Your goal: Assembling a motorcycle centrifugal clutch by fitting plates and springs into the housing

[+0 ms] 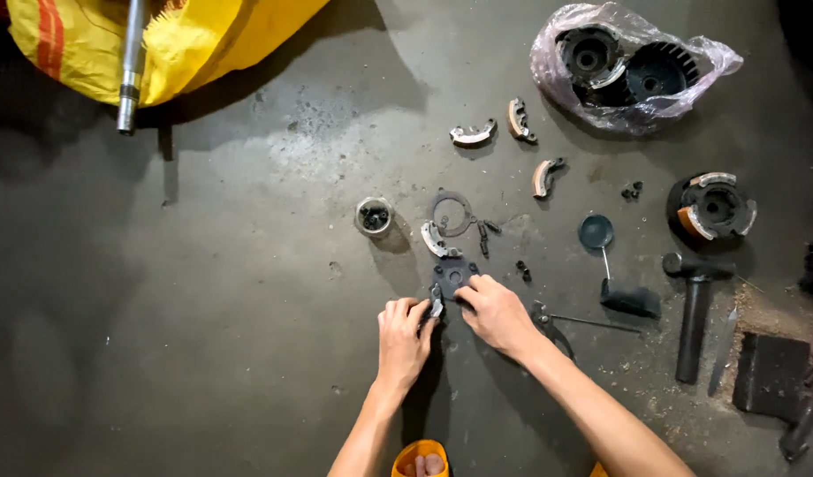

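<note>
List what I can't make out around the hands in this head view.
- Small metal part at the left hand: mostly covered by its fingers, so the grip is unclear.
- Dark plate: lower edge hidden by the right hand.
- Small cup: contents too small to identify.
- Parts in the plastic bag: blurred by the film.
- Yellow sack: cut off by the top edge.

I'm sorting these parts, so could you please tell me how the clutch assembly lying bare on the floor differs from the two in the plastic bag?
The bare clutch assembly lies uncovered at the right, alone, with pale curved shoes around its rim. The bagged assemblies sit as a pair inside a clear plastic bag farther back. All are dark, round parts on the floor.
</note>
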